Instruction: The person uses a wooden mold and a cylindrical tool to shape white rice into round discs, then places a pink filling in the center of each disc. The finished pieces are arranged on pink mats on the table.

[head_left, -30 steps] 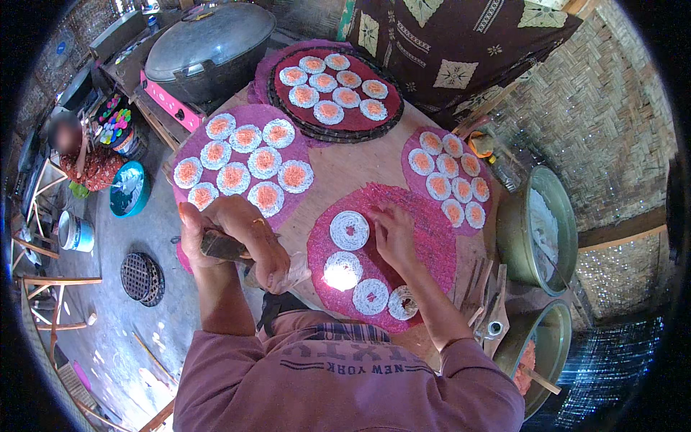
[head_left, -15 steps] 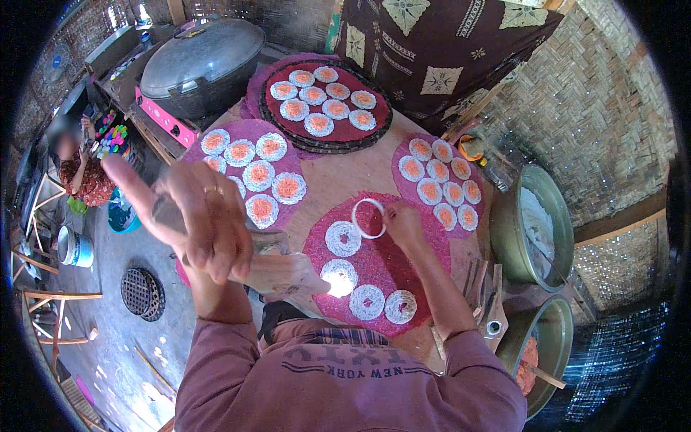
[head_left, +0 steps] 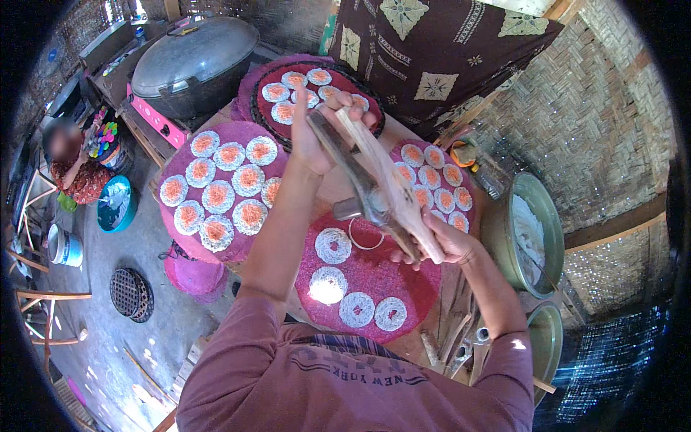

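A long hinged wooden press (head_left: 381,180), made of two bars with a short cylinder (head_left: 348,209) jutting from one side, slants over the mats in both my hands. My left hand (head_left: 317,144) is at its far end, thumb raised and the other fingers about the bar ends. My right hand (head_left: 450,241) grips the near end. Beneath it, on the round magenta mat (head_left: 320,245), lies a white ring (head_left: 366,247), partly hidden by the press. Several flat white lacy discs, such as this disc (head_left: 332,245), lie along the mat's left and near sides.
Other mats, like the left mat (head_left: 234,191), carry white discs topped with orange. A lidded pot (head_left: 194,61) stands far left; a green basin (head_left: 548,230) of white stuff stands right. Wood pieces (head_left: 461,338) lie near my right arm. Another person (head_left: 75,169) sits far left.
My left hand has brought the press from the left to above the mats. My right hand has let go of the ring and taken the press's near end.
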`<move>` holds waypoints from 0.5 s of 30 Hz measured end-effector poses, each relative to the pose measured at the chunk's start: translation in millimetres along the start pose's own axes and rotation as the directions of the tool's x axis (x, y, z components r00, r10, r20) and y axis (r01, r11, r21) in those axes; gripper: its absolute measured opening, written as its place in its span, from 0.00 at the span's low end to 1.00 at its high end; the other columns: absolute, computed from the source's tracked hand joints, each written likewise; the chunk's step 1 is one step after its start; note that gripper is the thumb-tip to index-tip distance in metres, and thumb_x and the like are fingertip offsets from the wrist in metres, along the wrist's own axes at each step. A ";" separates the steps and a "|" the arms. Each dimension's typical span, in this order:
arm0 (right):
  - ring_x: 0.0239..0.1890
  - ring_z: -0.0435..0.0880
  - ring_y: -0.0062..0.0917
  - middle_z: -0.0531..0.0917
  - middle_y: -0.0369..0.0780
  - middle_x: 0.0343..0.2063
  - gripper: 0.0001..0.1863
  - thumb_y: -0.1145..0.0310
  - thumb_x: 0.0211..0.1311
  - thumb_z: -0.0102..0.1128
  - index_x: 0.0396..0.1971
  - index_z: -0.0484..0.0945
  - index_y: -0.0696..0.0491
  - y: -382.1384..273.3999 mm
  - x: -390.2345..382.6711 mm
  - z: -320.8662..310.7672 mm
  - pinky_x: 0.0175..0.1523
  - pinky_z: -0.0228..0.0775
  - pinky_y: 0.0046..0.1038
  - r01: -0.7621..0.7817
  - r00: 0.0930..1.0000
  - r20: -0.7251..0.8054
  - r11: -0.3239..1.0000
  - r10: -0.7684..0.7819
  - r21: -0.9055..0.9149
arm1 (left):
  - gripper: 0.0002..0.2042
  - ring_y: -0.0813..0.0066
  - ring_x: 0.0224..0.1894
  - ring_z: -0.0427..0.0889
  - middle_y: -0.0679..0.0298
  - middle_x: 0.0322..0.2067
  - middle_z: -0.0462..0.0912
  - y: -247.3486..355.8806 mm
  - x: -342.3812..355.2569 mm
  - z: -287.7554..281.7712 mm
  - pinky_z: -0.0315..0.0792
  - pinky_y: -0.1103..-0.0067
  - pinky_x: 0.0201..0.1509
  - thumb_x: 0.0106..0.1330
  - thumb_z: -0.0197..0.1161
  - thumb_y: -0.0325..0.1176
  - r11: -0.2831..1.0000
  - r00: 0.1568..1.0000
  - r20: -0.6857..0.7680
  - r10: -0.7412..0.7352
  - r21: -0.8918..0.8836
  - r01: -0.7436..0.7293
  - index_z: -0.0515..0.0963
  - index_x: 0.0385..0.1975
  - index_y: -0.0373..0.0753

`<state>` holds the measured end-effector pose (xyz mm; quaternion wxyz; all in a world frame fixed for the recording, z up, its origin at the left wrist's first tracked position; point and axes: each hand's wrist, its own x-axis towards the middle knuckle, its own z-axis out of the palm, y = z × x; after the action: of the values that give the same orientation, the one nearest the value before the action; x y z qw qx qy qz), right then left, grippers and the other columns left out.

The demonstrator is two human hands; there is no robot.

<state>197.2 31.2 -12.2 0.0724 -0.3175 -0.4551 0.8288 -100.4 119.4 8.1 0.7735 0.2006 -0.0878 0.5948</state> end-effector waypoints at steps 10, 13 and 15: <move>0.23 0.78 0.22 0.81 0.44 0.38 0.39 0.31 0.64 0.37 0.53 0.71 0.54 1.0 1.5 -10.1 0.22 0.72 0.25 -0.208 0.926 -0.321 0.978 0.197 0.000 | 0.27 0.64 0.34 0.73 0.64 0.27 0.73 -73.3 -11.7 -130.6 0.66 0.67 0.48 0.69 0.37 0.62 0.968 0.969 -0.240 0.051 -0.225 -0.107 0.72 0.34 0.42; 0.19 0.75 0.20 0.77 0.39 0.28 0.40 0.30 0.64 0.34 0.48 0.71 0.56 11.8 13.5 -8.2 0.19 0.69 0.22 -0.219 0.905 -0.376 0.976 0.197 -0.016 | 0.28 0.65 0.33 0.72 0.65 0.25 0.72 -67.3 -17.4 -140.3 0.66 0.67 0.48 0.68 0.37 0.64 0.980 0.980 -0.191 0.058 -0.179 -0.092 0.72 0.33 0.43; 0.15 0.72 0.18 0.73 0.35 0.17 0.40 0.30 0.65 0.32 0.42 0.73 0.57 17.9 18.3 -7.2 0.17 0.66 0.20 -0.161 0.912 -0.390 0.986 0.127 -0.054 | 0.29 0.66 0.31 0.72 0.66 0.24 0.72 -63.3 -16.5 -141.8 0.67 0.67 0.46 0.68 0.37 0.65 0.983 0.964 -0.257 0.059 -0.151 -0.101 0.72 0.32 0.43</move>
<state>190.1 33.5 -37.7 0.0857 -0.5096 -0.4420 0.7332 -59.1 150.3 -139.4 0.7674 0.0559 -0.0452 0.6371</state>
